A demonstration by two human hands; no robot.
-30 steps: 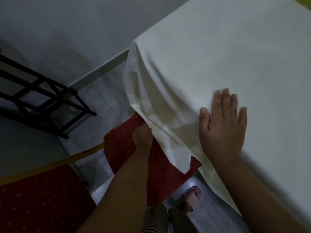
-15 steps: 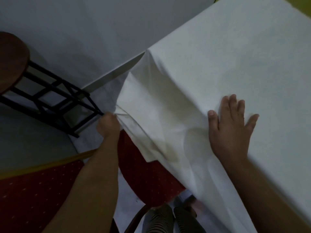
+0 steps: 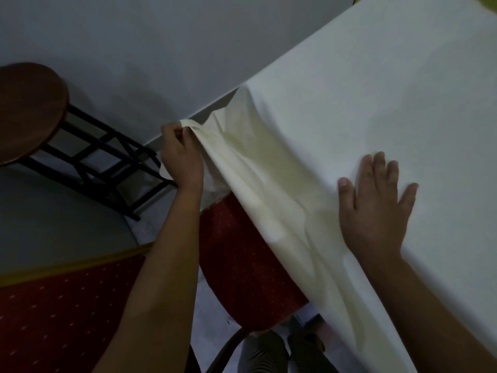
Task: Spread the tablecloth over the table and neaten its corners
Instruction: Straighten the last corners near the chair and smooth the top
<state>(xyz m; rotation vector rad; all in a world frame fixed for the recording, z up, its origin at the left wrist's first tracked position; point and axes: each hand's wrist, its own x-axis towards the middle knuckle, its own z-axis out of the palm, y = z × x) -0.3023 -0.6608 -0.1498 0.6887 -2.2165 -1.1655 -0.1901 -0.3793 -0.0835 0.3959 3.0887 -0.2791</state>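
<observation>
A cream tablecloth (image 3: 363, 98) covers the table at the right, with its near-left corner hanging off the edge in folds. My left hand (image 3: 181, 157) grips the loose corner of the cloth and holds it out to the left, away from the table, so the fabric is stretched. My right hand (image 3: 373, 200) lies flat on the cloth near the table's edge, fingers straight and spread. The table under the cloth is hidden.
A red dotted chair seat (image 3: 242, 265) sits under the hanging cloth, and another red chair (image 3: 53, 305) with a gold frame is at the lower left. A round brown stool (image 3: 27, 111) on black legs stands by the grey wall. My feet show below.
My left hand has lifted the cloth's corner up and out to the left, from the chair seat to level with the table's edge. My right hand stays pressed flat on the cloth.
</observation>
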